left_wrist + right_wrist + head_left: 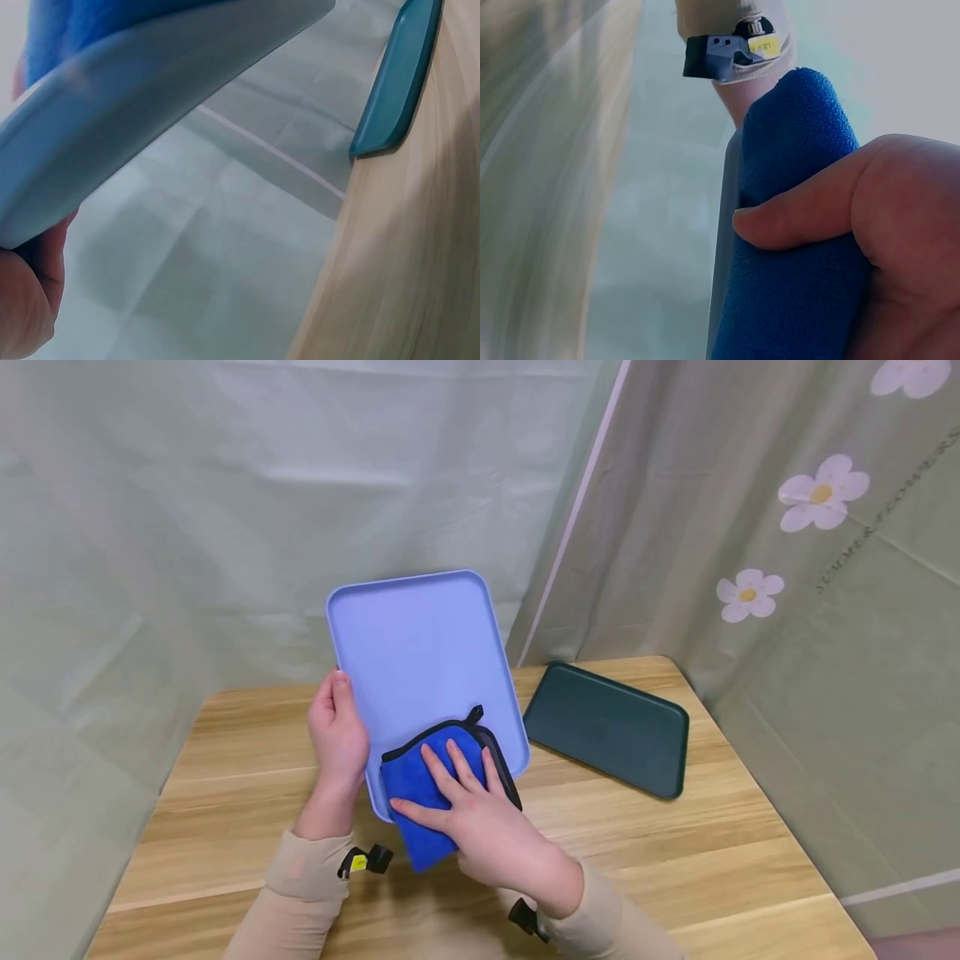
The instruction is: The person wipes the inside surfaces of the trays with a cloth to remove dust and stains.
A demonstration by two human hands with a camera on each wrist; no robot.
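Observation:
A light blue rectangular tray [420, 652] is held up off the table, tilted toward the head camera. My left hand [337, 735] grips its left edge, thumb over the rim; in the left wrist view, curled fingers show beneath the tray's side [150, 90]. Spread fingers of my right hand [487, 827] press a blue cloth [420, 777] with black edging and a small black loop flat against the tray's lower part. Part of the cloth hangs past the tray's near edge. In the right wrist view the thumb lies straight along the plush cloth [795, 300].
A dark green tray [607, 731] lies on the wooden table [225, 810] at the back right. Pale curtains [262, 527] stand behind the table and along its sides, with flowers printed on the right one. Each wrist wears a small black camera [378, 858].

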